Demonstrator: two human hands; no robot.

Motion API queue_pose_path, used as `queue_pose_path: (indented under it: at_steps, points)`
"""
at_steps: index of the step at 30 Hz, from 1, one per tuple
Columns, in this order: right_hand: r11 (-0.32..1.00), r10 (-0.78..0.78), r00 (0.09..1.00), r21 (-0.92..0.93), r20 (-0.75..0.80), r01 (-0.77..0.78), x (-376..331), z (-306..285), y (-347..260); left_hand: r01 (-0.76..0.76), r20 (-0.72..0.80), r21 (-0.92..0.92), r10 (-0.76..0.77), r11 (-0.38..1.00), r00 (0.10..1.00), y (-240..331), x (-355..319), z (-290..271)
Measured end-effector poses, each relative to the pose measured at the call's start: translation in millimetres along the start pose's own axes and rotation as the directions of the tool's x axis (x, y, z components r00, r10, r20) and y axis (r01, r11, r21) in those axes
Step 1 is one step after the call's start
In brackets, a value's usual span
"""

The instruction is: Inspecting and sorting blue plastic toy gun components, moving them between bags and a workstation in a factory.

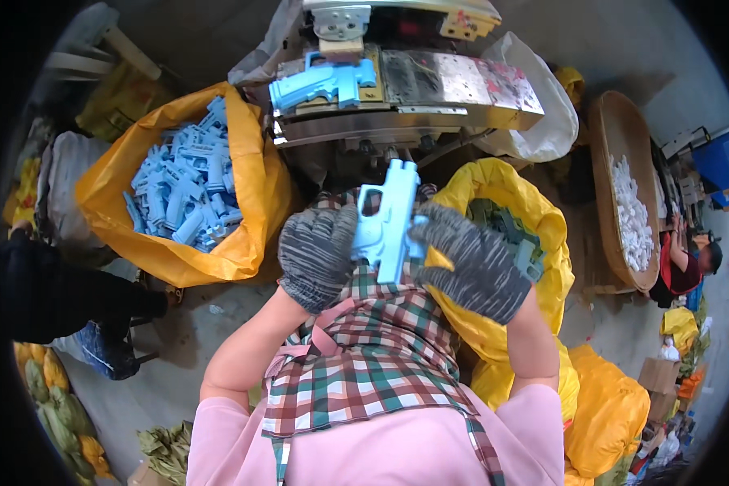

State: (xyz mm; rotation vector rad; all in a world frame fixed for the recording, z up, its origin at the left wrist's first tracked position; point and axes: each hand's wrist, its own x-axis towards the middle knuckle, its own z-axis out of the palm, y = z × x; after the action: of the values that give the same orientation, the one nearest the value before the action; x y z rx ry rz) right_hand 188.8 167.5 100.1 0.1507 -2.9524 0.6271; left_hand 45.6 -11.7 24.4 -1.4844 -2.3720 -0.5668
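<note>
A light-blue plastic toy pistol (pixel 395 215) is held up in front of my apron, its barrel end pointing away from me. My left hand (pixel 317 251), in a dark grey striped glove, is closed around its left side by the grip. My right hand (pixel 478 263), gloved alike, has bent fingertips against the pistol's right edge, where a small blue bit shows; whether that is a separate part I cannot tell. Its thumb stands a little apart. Ahead, another blue toy pistol (pixel 324 83) lies on the fixture of a metal machine (pixel 462 81).
An orange sack (pixel 105 194) full of blue toy pistols stands left. Close on my right, a yellow sack (pixel 555 267) holds dark green pieces. Farther right are a tall basket (pixel 611 121) with white pieces and another person (pixel 684 259). A dark-clothed person (pixel 73 283) is at far left.
</note>
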Motion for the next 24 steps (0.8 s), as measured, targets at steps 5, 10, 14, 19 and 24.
queue_pose_path:
  at_steps: [5, 10, 14, 19, 24]
  points:
    - [0.983, 0.147, 0.946, 0.15, -0.289, -0.107, 7, 7, 7, -0.147, -0.172, 0.074, 0.158, 0.986, 0.972, -15, 25, -1]
    - [0.891, 0.361, 0.828, 0.422, -0.43, -0.169, -2, -13, 35, 0.117, -0.233, 0.162, -0.077, 0.98, 0.97, -67, 94, -24]
    - [0.855, 0.32, 0.837, 0.515, -0.444, -0.054, 5, 3, 43, 0.182, 0.355, 0.152, -0.226, 0.971, 0.907, -88, 153, -65]
    - [0.89, 0.258, 0.845, 0.456, -0.468, -0.019, 45, -1, 56, 0.038, 0.074, 0.316, -0.065, 0.948, 0.995, -91, 121, -49]
    - [0.93, 0.065, 0.913, 0.357, -0.403, 0.092, 120, -7, 74, 0.145, 0.049, 0.323, -0.17, 0.935, 0.984, -114, 31, -67]
